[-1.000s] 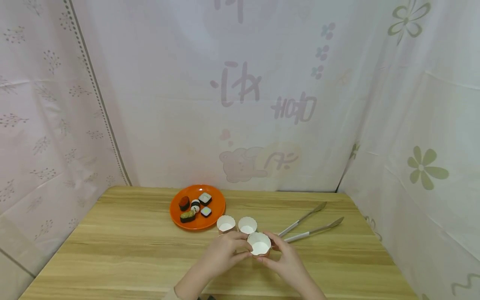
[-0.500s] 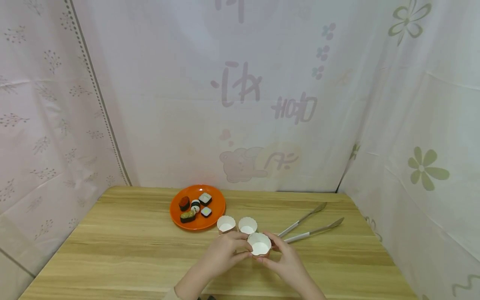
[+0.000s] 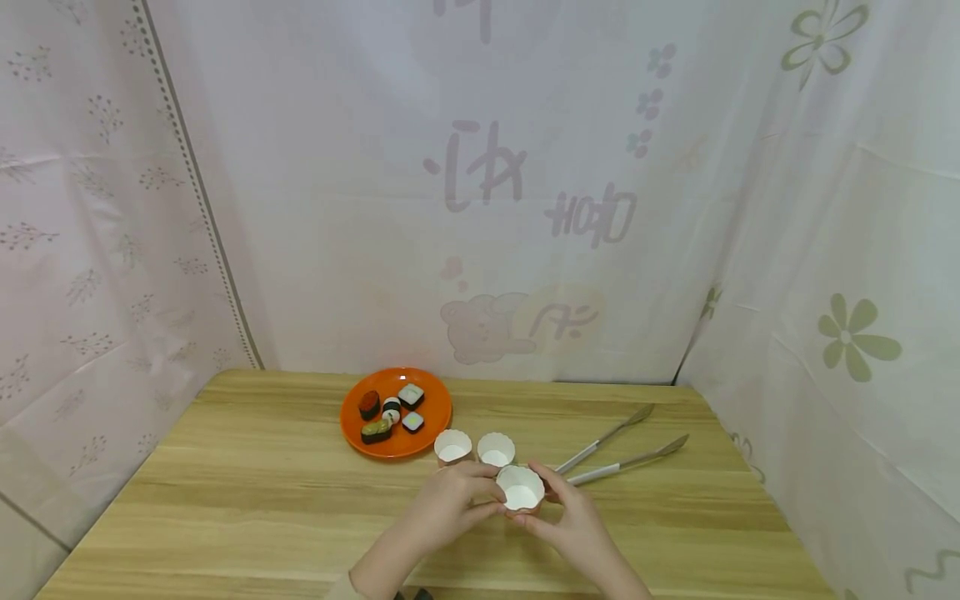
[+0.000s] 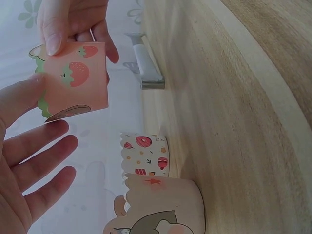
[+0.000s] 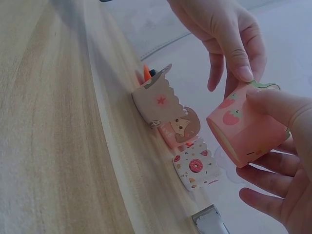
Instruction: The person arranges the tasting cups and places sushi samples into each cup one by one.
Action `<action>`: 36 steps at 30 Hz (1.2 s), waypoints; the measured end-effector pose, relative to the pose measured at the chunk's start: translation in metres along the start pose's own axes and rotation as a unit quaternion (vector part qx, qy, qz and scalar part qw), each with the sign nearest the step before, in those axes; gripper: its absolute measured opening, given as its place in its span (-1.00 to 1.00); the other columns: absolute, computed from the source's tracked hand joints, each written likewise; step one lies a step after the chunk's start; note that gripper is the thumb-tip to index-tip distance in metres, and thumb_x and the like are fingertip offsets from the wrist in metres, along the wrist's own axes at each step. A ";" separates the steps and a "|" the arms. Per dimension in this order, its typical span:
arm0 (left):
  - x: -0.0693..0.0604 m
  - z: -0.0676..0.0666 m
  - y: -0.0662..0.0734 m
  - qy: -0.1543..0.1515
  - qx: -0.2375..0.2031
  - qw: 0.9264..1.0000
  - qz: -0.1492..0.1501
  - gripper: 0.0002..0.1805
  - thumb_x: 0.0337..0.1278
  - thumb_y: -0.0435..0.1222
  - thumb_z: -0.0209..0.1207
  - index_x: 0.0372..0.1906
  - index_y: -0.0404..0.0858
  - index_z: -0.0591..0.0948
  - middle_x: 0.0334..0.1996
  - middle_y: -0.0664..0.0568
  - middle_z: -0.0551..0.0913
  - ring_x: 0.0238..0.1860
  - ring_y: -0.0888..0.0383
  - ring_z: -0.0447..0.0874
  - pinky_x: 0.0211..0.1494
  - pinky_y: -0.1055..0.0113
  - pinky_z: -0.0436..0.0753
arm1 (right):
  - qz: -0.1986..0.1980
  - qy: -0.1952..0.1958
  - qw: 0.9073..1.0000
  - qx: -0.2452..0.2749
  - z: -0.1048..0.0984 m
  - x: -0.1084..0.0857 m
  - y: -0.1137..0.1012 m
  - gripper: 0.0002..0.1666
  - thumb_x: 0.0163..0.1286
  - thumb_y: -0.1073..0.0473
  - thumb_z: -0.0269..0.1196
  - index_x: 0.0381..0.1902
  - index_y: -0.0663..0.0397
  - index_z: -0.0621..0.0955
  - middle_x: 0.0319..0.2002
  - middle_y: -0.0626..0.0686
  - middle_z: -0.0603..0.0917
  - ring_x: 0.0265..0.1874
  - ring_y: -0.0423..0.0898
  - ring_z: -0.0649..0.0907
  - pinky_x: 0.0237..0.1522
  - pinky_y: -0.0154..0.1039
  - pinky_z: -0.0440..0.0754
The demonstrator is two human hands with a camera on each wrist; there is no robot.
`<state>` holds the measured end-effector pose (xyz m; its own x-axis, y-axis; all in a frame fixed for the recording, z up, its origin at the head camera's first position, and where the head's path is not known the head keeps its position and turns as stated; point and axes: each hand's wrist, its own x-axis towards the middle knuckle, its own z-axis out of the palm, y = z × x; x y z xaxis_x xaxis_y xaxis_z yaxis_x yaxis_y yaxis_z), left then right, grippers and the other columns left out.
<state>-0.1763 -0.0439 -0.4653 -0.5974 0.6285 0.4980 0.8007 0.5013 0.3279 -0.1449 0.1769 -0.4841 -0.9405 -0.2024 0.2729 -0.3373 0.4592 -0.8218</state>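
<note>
A pink paper baking cup with strawberries printed on its side and a scalloped green rim is held up off the table. My left hand pinches it from the left, and my right hand grips it from the right. Seen from above, the held cup shows its white inside. In the right wrist view, both thumbs lie near the rim of the pink cup. Just behind the hands stand a beige cup and a white printed cup. Another pink cup with a drawn face shows between them.
An orange plate holds several sushi pieces at the back, left of the cups. Metal tongs with white handles lie spread to the right on the wooden table. Patterned curtains hang around the table.
</note>
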 end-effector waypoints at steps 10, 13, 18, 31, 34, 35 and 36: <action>0.000 -0.001 0.000 0.006 -0.005 1.000 0.002 -0.91 0.04 -0.17 0.37 -0.33 -0.06 0.75 -0.09 0.02 0.69 -0.04 0.20 0.62 0.02 0.41 0.60 | -0.008 0.006 1.000 -0.009 0.002 0.000 0.003 -0.08 0.02 -0.04 0.48 0.30 0.19 0.41 0.03 -0.02 0.61 -0.05 -0.05 0.59 0.01 0.11 0.57; 0.000 -0.001 0.000 0.006 -0.007 1.000 0.001 -0.91 0.04 -0.17 0.36 -0.33 -0.06 0.75 -0.09 0.02 0.69 -0.04 0.20 0.62 0.02 0.41 0.60 | -0.009 0.006 1.000 -0.009 0.002 0.000 0.002 -0.09 0.03 -0.03 0.48 0.29 0.19 0.41 0.02 -0.01 0.62 -0.06 -0.03 0.58 -0.01 0.14 0.57; 0.000 0.000 0.000 0.005 -0.008 1.000 -0.004 -0.91 0.06 -0.15 0.35 -0.33 -0.04 0.75 -0.08 0.03 0.68 -0.03 0.21 0.62 0.03 0.40 0.60 | -0.004 0.005 1.000 -0.001 0.002 0.000 0.001 -0.08 0.03 0.01 0.50 0.30 0.23 0.40 -0.01 0.00 0.62 -0.06 0.00 0.58 -0.02 0.17 0.56; -0.001 -0.001 0.002 0.021 -0.017 1.000 -0.008 -0.92 0.04 -0.15 0.36 -0.35 -0.04 0.75 -0.02 0.03 0.66 -0.01 0.20 0.60 0.02 0.39 0.60 | 0.006 0.019 1.000 0.000 0.005 0.000 0.002 -0.09 0.01 -0.03 0.52 0.31 -0.04 0.40 -0.07 -0.17 0.63 -0.08 -0.14 0.58 0.00 -0.03 0.57; 0.000 -0.002 0.002 0.027 -0.018 0.999 -0.002 -0.92 0.03 -0.17 0.37 -0.36 -0.05 0.74 -0.02 0.02 0.66 -0.02 0.19 0.60 0.02 0.41 0.60 | 0.001 0.021 1.000 -0.003 0.005 0.001 0.003 -0.09 0.01 -0.02 0.52 0.32 -0.04 0.41 -0.08 -0.18 0.64 -0.07 -0.17 0.58 0.00 -0.08 0.58; 0.000 -0.003 0.003 0.028 -0.018 0.999 0.001 -0.92 0.03 -0.17 0.38 -0.36 -0.05 0.74 -0.02 0.01 0.66 -0.02 0.19 0.61 0.01 0.41 0.60 | 0.001 0.022 1.000 -0.003 0.006 0.001 0.003 -0.08 0.00 -0.02 0.52 0.31 -0.05 0.41 -0.08 -0.18 0.64 -0.07 -0.18 0.58 0.00 -0.07 0.58; 0.000 -0.003 0.003 0.029 -0.018 0.999 0.003 -0.93 0.03 -0.18 0.38 -0.36 -0.06 0.74 -0.02 0.01 0.66 -0.02 0.18 0.61 0.02 0.41 0.60 | 0.001 0.023 1.000 -0.002 0.006 0.001 0.003 -0.08 -0.01 -0.02 0.53 0.31 -0.05 0.41 -0.08 -0.18 0.64 -0.07 -0.19 0.58 0.00 -0.07 0.58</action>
<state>-0.1741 -0.0442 -0.4619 -0.5907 0.5943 0.5458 0.8054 0.4759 0.3534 -0.1471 0.1733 -0.4894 -0.9418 -0.1620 0.2945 -0.3361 0.4637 -0.8198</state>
